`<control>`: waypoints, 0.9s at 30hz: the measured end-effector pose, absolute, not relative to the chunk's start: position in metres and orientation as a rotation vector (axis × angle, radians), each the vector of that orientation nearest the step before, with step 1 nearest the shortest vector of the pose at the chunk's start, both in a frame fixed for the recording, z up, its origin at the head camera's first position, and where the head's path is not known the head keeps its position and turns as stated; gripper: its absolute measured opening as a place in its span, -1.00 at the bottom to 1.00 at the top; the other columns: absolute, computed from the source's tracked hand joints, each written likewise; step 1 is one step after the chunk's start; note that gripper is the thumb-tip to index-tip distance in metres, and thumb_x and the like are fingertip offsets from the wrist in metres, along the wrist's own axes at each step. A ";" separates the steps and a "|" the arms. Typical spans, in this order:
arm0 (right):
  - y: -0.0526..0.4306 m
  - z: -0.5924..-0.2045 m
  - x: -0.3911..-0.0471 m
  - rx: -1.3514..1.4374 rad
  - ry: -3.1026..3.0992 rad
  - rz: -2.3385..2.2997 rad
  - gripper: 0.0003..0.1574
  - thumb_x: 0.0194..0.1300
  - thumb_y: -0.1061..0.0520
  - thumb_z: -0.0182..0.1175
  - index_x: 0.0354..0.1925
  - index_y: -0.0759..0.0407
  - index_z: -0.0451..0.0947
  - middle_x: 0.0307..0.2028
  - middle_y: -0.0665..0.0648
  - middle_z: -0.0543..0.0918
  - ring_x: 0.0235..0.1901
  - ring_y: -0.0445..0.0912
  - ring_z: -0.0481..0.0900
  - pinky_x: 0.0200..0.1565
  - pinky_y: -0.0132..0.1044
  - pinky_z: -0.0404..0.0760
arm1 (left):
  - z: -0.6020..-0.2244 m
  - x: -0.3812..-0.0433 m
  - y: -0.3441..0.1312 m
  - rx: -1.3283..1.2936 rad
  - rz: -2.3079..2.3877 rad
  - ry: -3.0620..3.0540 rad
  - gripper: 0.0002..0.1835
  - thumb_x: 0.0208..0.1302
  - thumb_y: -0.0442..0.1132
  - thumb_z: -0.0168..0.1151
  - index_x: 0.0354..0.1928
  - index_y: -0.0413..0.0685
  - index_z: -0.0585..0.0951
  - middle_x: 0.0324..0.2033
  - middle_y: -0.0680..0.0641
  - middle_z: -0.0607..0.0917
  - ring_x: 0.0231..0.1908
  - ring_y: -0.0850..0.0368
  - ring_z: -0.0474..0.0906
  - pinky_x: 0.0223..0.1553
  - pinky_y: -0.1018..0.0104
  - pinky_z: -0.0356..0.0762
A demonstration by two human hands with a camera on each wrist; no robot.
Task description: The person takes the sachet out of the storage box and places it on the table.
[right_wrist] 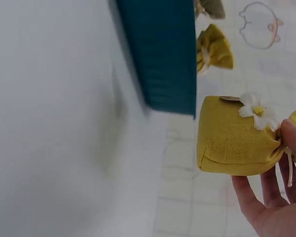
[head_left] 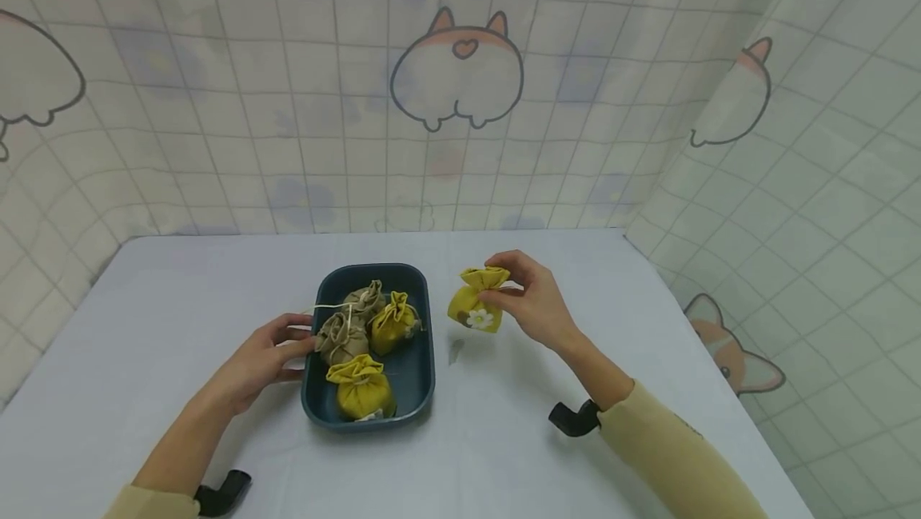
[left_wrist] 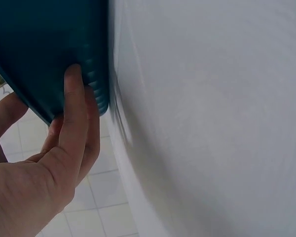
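A dark blue plastic tub stands on the table with two beige drawstring pouches and two yellow ones inside. At its left side my left hand grips the wall, the thumb at the rim and the other fingers against the outside. To the right of the tub, my right hand pinches another yellow drawstring pouch by its gathered neck. This pouch hangs above the table and bears a white flower with a yellow centre.
The table has a white cover, and its far edge meets a hanging cloth with a grid and cartoon animals. More of this cloth hangs at both sides. A black wrist mount sticks out by the right sleeve.
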State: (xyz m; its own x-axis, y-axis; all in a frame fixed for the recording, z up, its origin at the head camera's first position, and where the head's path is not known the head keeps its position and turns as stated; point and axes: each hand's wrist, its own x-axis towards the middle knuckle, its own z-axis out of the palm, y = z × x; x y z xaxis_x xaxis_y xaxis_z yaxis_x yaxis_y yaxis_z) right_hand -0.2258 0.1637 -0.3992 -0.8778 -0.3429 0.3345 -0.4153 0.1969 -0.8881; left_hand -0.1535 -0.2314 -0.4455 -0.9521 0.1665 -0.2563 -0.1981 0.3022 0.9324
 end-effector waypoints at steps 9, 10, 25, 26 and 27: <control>0.189 -0.413 -0.248 0.631 -2.435 1.730 -0.49 0.25 0.31 0.45 0.12 0.26 0.52 0.07 0.19 0.62 0.07 0.03 0.61 0.07 -0.28 0.67 | -0.443 -0.152 -0.230 -0.024 1.699 2.278 -0.37 0.57 -0.19 0.12 0.48 -0.35 0.17 0.30 -0.48 0.33 0.16 -0.28 0.50 0.04 -0.08 0.67; 0.192 -0.414 -0.251 0.625 -2.439 1.722 -0.49 0.25 0.30 0.45 0.13 0.27 0.52 0.08 0.19 0.61 0.08 0.04 0.61 0.07 -0.28 0.66 | -0.443 -0.152 -0.229 -0.029 1.700 2.277 -0.37 0.56 -0.20 0.13 0.48 -0.35 0.17 0.30 -0.47 0.34 0.16 -0.28 0.50 0.04 -0.08 0.67; 0.223 -0.440 -0.282 0.446 -2.487 1.626 -0.44 0.27 0.27 0.44 0.18 0.31 0.49 0.12 0.23 0.62 0.13 0.08 0.59 0.03 -0.41 0.60 | -0.445 -0.152 -0.228 -0.061 1.688 2.288 -0.37 0.57 -0.20 0.12 0.49 -0.34 0.17 0.31 -0.48 0.33 0.16 -0.30 0.50 0.02 -0.07 0.68; 0.224 -0.441 -0.283 0.435 -2.490 1.626 -0.44 0.28 0.26 0.44 0.18 0.30 0.49 0.13 0.23 0.62 0.14 0.08 0.58 0.03 -0.43 0.59 | -0.446 -0.152 -0.228 -0.060 1.690 2.285 -0.37 0.57 -0.19 0.12 0.49 -0.34 0.17 0.31 -0.48 0.33 0.16 -0.29 0.50 0.02 -0.07 0.68; 0.225 -0.442 -0.283 0.423 -2.498 1.625 -0.44 0.28 0.25 0.45 0.18 0.29 0.49 0.13 0.23 0.62 0.15 0.08 0.58 0.01 -0.45 0.58 | -0.446 -0.152 -0.229 -0.061 1.691 2.285 -0.37 0.57 -0.19 0.12 0.49 -0.34 0.17 0.31 -0.48 0.33 0.16 -0.29 0.50 0.02 -0.07 0.68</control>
